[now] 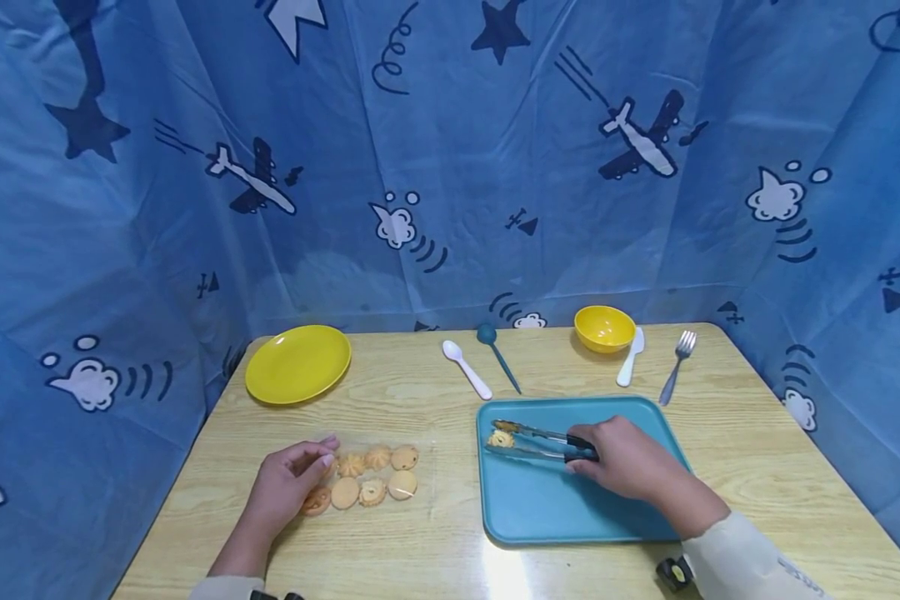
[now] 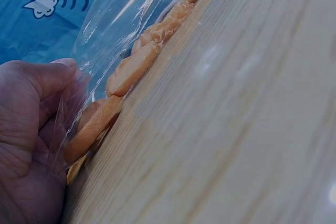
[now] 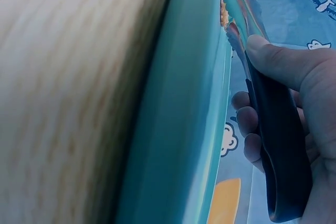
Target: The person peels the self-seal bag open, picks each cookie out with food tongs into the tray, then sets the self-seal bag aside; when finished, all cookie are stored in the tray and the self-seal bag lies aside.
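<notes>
My right hand [image 1: 626, 467] grips metal tongs [image 1: 543, 432] with black handles. Between the tong tips is a ridged round cookie [image 1: 501, 439], low over the left side of a teal tray [image 1: 570, 512]. In the right wrist view the fingers and thumb wrap round the black handle [image 3: 278, 140], and the tray's rim [image 3: 173, 129] runs alongside. At the left, a clear plastic bag [image 2: 123, 24] holds several cookies [image 1: 345, 493] in two rows, flat on the table. My left hand [image 1: 288, 483] pinches the bag's left end between thumb and fingers, lifting the film there.
A yellow plate [image 1: 298, 365] stands at the back left. Behind the tray lie a white spoon [image 1: 467, 369], a dark teal spoon [image 1: 501, 358], a white knife [image 1: 631, 358] beside a yellow bowl [image 1: 604, 328], and a fork [image 1: 677, 367]. A patterned blue curtain [image 1: 450, 167] surrounds the table.
</notes>
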Demonstrator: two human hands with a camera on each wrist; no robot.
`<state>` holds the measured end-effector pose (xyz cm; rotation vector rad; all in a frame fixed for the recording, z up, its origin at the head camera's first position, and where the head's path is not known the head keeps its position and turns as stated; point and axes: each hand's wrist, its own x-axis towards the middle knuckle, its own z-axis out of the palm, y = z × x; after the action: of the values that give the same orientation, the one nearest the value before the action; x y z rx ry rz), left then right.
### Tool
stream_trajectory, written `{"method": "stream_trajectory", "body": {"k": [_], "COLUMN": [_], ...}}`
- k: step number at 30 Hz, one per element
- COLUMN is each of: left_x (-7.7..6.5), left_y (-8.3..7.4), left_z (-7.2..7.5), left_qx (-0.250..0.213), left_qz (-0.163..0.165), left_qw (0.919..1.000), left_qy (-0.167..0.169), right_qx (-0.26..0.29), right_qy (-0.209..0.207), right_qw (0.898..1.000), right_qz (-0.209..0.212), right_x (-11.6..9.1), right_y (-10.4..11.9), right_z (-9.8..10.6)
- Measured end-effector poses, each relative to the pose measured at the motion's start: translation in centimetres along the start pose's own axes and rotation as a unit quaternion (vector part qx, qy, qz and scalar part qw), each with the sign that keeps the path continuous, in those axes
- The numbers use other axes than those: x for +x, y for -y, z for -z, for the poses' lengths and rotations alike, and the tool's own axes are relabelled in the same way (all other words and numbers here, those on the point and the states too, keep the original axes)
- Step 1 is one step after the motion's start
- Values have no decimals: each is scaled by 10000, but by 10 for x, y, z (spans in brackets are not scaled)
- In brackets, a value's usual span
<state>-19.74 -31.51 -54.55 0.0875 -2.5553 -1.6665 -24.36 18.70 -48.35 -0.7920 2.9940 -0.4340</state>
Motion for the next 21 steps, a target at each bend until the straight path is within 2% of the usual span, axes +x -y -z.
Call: {"method": "stream_trajectory", "body": {"k": [5,8,14,21], "left_x": [0,-1,1,1], "left_y": [3,4,4,3], "left_z": [0,-1,0,2], "left_qx": [-20,-1,126,137], "left_qz": [-52,-26,36,37], "left_qw": [10000,10000,9999,9999], "left_qy": [13,18,50,76], "right_qx": [9,31,220,121], "right_qy": [-27,-102,11,462], "right_qw": [10000,9999,9974,9900], "right_qz": [-43,67,682,1324], "right_x": [-1,-2,2,22], "right_y": [1,7,30,62], "right_z": [0,3,6,-7]}}
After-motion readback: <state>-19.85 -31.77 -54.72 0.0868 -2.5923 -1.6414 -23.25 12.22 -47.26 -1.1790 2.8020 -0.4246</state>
